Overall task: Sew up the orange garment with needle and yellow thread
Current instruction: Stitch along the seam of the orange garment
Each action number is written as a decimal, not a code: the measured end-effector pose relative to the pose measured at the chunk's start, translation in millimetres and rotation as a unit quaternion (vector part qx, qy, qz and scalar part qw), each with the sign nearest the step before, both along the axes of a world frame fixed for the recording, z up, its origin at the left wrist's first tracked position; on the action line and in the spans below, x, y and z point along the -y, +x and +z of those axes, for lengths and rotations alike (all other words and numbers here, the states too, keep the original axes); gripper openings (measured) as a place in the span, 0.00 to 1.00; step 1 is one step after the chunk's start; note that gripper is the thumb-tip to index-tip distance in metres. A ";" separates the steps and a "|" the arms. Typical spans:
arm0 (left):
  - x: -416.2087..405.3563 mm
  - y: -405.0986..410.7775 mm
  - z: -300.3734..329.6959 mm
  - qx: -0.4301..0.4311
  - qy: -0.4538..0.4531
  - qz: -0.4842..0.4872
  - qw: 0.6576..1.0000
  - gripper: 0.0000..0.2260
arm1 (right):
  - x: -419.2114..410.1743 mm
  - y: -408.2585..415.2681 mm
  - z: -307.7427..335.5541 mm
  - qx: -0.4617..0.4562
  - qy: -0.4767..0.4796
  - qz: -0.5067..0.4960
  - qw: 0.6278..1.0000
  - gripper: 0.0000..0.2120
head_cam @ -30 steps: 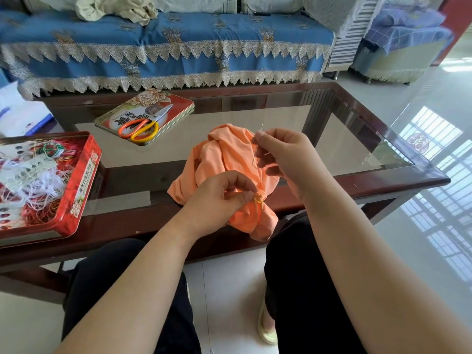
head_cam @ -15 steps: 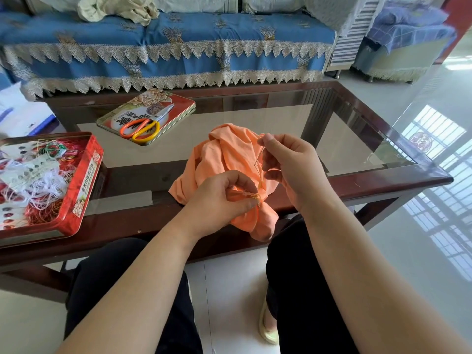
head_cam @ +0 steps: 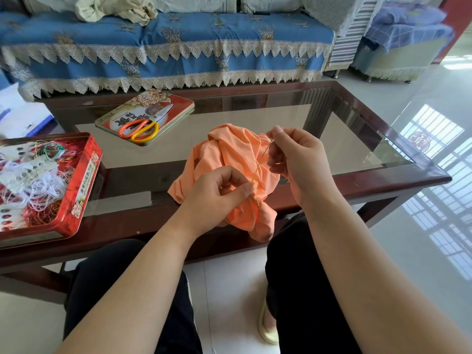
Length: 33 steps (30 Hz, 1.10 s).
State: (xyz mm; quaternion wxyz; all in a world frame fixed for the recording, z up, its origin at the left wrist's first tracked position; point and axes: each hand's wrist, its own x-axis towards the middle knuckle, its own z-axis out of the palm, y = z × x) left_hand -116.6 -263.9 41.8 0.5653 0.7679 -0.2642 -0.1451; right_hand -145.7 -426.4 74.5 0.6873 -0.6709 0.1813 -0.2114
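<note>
At the bottom of the frame two bare forearms reach up from a lap in black trousers, with a pale slipper (head_cam: 268,325) on the white tiled floor between the knees. Just above the frame's centre the left hand (head_cam: 217,198) curls its fingers and pinches a fold of the crumpled orange cloth garment (head_cam: 237,159) between thumb and forefinger. The garment lies bunched on the near edge of the dark red wooden bench with a glass top (head_cam: 383,185), and one part of it hangs over that edge toward the lap. To the right and slightly higher, the right hand (head_cam: 298,159) pinches the thin needle (head_cam: 268,149) between thumb and forefinger, its other fingers curled. A taut strand of yellow thread (head_cam: 258,167) runs from the needle down-left to the spot pinched by the left hand.

At the left edge of the frame, on the bench, sits an open red rectangular tin box (head_cam: 81,190) filled with tangled white, red and green threads. Farther back, upper left of centre, a flat red tin lid (head_cam: 178,106) with printed flowers lies on the glass, and a pair of scissors with orange and yellow handles (head_cam: 143,126) rests on it. Across the top of the frame stands a sofa under a blue cover with cream lace trim (head_cam: 178,44), a pale crumpled cloth (head_cam: 115,8) lying on its seat.
</note>
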 end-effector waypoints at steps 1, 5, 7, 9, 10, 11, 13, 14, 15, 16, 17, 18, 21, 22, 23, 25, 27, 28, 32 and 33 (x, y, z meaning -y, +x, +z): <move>-0.3 0.0 0.0 -0.001 -0.002 -0.002 1.000 0.03 | 0.1 0.2 0.7 0.003 -0.001 -0.001 1.000 0.09; -1.0 0.0 0.3 0.004 -0.009 -0.006 1.000 0.02 | -0.1 0.7 3.9 0.013 -0.004 -0.006 1.000 0.09; -1.4 0.7 0.2 -0.001 -0.011 -0.005 1.000 0.02 | 0.0 1.3 6.4 0.022 -0.003 -0.008 1.000 0.09; -1.9 1.1 0.2 -0.008 -0.010 -0.002 1.000 0.02 | 0.3 2.1 9.8 0.033 -0.002 -0.009 0.999 0.09; -1.8 1.4 0.0 -0.004 -0.007 0.000 1.000 0.02 | 0.6 2.6 11.7 0.038 -0.001 -0.010 0.999 0.09; -1.9 1.4 -0.3 0.001 -0.002 0.004 1.000 0.03 | 0.9 3.2 13.4 0.041 0.000 -0.011 0.999 0.10; -1.7 1.3 -0.8 0.011 0.004 0.008 1.000 0.04 | 1.3 4.7 17.0 0.048 0.003 -0.017 0.999 0.10; -1.4 1.4 -1.0 0.019 0.004 0.009 1.000 0.05 | 1.3 5.6 19.0 0.051 0.007 -0.019 0.998 0.10; -1.2 1.2 -0.4 0.026 0.002 0.008 1.000 0.06 | 1.2 6.4 20.9 0.055 0.012 -0.021 0.998 0.11; -1.1 1.0 0.0 0.028 0.000 0.006 1.000 0.07 | 1.3 7.2 22.7 0.060 0.017 -0.022 0.998 0.11; -0.8 0.7 0.8 0.026 -0.004 0.003 1.000 0.07 | 1.3 7.7 24.3 0.064 0.019 -0.022 0.997 0.11; -0.9 0.5 1.3 0.024 -0.006 -0.002 1.000 0.08 | 1.6 8.0 25.8 0.070 0.021 -0.022 0.997 0.11; -1.8 0.1 2.4 0.032 0.004 -0.014 0.999 0.09 | 1.6 7.7 29.2 0.098 0.041 -0.019 0.994 0.11; -2.3 0.2 2.3 0.032 0.009 -0.018 0.999 0.08 | 1.4 7.7 30.1 0.107 0.049 -0.017 0.993 0.11; -2.4 0.3 2.2 0.029 0.013 -0.023 0.999 0.08 | 1.0 7.8 30.6 0.114 0.057 -0.014 0.992 0.11; -2.3 1.3 1.3 0.022 0.019 -0.026 0.999 0.07 | 0.0 8.2 31.0 0.119 0.070 -0.007 0.990 0.11; -1.9 2.0 0.2 0.018 0.020 -0.027 0.999 0.05 | -1.0 8.5 29.8 0.116 0.079 -0.003 0.990 0.12; -1.7 2.3 -0.1 0.018 0.020 -0.027 0.999 0.04 | -1.3 8.6 29.3 0.114 0.083 -0.003 0.990 0.12; -2.3 3.3 -0.8 0.022 0.024 -0.026 0.999 0.02 | -0.6 8.2 29.2 0.131 0.109 -0.017 0.985 0.12; -2.5 3.7 -1.1 0.021 0.027 -0.025 0.999 0.02 | -0.2 8.0 29.9 0.139 0.118 -0.022 0.983 0.12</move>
